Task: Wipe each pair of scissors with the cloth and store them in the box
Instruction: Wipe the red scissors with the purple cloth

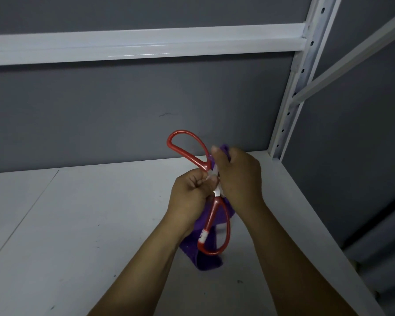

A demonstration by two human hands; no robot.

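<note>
A pair of red-handled scissors (214, 226) is held above the white shelf, spread wide apart, one handle loop up at the far left and the other hanging low toward me. My left hand (189, 197) grips the scissors near the pivot, where a bit of bright metal shows. My right hand (237, 176) holds a purple cloth (205, 258) against the blade area; the blades are mostly hidden by hand and cloth. The cloth hangs down below both hands. No box is in view.
The white shelf board (78, 224) lies under my hands, with a grey back wall (123, 110) behind it. A white crossbeam (146, 45) runs overhead, and a perforated upright post (292, 99) stands at the right.
</note>
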